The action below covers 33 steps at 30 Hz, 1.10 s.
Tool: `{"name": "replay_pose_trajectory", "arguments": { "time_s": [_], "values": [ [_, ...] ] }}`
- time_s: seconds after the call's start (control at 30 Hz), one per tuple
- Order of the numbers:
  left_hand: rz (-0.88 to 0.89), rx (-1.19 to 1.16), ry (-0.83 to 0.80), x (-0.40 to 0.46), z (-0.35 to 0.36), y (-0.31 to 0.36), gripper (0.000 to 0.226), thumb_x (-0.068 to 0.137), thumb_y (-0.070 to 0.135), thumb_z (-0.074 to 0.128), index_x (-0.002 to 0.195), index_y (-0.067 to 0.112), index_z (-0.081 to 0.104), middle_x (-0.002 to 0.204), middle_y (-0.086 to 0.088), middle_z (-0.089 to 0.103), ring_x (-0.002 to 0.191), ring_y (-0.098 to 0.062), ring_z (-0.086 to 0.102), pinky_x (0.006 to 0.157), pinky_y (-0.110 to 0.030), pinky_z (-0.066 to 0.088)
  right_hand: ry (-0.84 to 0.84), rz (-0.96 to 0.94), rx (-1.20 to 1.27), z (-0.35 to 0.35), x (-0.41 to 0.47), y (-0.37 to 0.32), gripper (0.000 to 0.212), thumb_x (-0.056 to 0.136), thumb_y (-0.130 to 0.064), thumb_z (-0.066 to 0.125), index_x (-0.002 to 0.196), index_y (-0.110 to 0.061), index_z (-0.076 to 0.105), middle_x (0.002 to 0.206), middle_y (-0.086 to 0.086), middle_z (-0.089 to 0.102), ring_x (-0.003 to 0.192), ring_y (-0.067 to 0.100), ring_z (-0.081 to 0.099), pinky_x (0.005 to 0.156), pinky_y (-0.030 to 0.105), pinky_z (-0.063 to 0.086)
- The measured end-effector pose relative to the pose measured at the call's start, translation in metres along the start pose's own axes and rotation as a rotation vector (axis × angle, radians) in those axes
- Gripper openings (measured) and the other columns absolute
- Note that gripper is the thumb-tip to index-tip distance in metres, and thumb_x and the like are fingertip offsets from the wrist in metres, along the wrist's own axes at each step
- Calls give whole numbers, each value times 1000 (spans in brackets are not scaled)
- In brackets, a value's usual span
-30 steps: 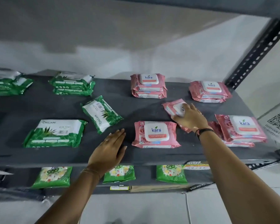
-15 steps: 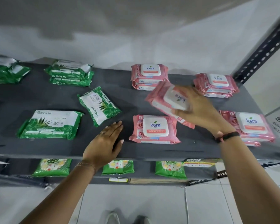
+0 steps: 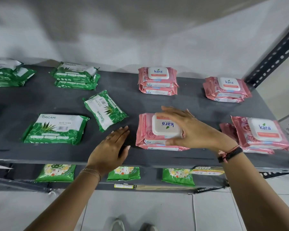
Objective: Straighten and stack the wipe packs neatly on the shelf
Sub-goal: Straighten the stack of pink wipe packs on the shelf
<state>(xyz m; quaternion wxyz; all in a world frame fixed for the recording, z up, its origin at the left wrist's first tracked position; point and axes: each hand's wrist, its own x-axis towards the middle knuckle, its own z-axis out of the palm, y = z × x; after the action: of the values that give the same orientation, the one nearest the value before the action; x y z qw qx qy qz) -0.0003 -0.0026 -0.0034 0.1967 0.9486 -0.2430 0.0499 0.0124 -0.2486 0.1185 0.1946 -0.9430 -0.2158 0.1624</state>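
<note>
On the dark grey shelf (image 3: 198, 104), my right hand (image 3: 190, 129) grips a pink Kara wipe pack (image 3: 150, 129) that lies turned around, its label upside down, on top of another pink pack (image 3: 157, 147) at front centre. My left hand (image 3: 112, 150) rests flat on the shelf just left of that stack, fingers apart, holding nothing. A green Origami pack (image 3: 105, 110) lies skewed behind my left hand. Another green pack (image 3: 55, 129) lies straight at front left.
Pink stacks sit at back centre (image 3: 158, 80), back right (image 3: 227, 89) and front right (image 3: 260, 132). Green stacks stand at back left (image 3: 75, 75) and far left (image 3: 8, 72). A perforated post (image 3: 274, 54) rises at right. A lower shelf holds green packets (image 3: 56, 172).
My right hand lifted the loose pink pack from the shelf's middle right, carried it leftward and set it down on the front-centre pink pack. My left hand stayed flat on the shelf.
</note>
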Motion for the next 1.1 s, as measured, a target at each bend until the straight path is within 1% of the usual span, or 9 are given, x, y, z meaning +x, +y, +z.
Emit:
{"name": "replay_pose_trajectory", "arguments": {
  "time_s": [0.27,0.43,0.5,0.6,0.67,0.77,0.87,0.93,1.1],
  "values": [
    [3,-5,-7,0,0,-1,53,87,33,37,124,-1,52,130,-15,51,118,-28,47,99,-43,30,106,102,-177,6,-6,-15,41,91,-44,37,132,-42,34,152,-6,24,133,24,33,109,46,27],
    [11,4,-7,0,0,-1,53,86,34,39,124,-1,52,130,-14,51,117,-28,48,99,-42,31,174,208,-202,6,-10,-25,48,92,-42,35,131,-16,36,134,11,33,113,32,52,94,40,45],
    [6,-7,-2,0,0,-1,53,86,34,39,124,0,52,131,-14,51,118,-27,47,100,-43,29,135,160,-230,0,-10,-21,50,91,-37,44,134,-16,32,138,11,29,123,32,43,102,43,41],
    [3,-2,6,0,0,-1,54,86,35,38,125,0,52,131,-13,51,118,-26,47,100,-41,30,-137,66,-201,-13,-8,-13,78,83,-22,62,141,-36,11,156,-4,2,141,22,7,116,50,12],
    [2,2,5,0,0,-1,53,86,35,38,124,0,52,131,-13,51,118,-26,47,98,-40,32,-225,38,-223,-15,-4,-10,86,80,-14,64,140,-38,8,156,-7,-6,143,16,-5,117,50,2],
    [6,-1,5,0,0,-1,53,86,34,38,123,0,53,129,-14,52,118,-27,47,97,-41,35,-131,19,-255,-9,-2,-11,80,78,-17,65,139,-39,17,155,-6,6,140,19,11,115,41,12],
    [13,-12,11,0,0,-1,52,86,33,40,122,-1,54,128,-15,53,116,-28,49,96,-42,36,46,68,-316,-3,-5,-16,76,71,-50,65,135,-34,26,137,1,32,124,23,31,106,41,26],
    [14,-22,16,0,0,-1,52,86,33,40,123,-1,53,129,-15,53,117,-27,48,96,-42,38,125,142,-370,4,-5,-21,81,67,-63,60,134,-29,29,126,5,37,118,25,35,103,43,30],
    [13,-8,21,-1,0,-1,52,86,34,39,123,0,53,129,-14,53,116,-26,49,97,-42,34,111,148,-345,12,-4,-20,93,68,-56,65,140,-26,15,147,7,27,135,28,25,116,51,12]
  ]
}}
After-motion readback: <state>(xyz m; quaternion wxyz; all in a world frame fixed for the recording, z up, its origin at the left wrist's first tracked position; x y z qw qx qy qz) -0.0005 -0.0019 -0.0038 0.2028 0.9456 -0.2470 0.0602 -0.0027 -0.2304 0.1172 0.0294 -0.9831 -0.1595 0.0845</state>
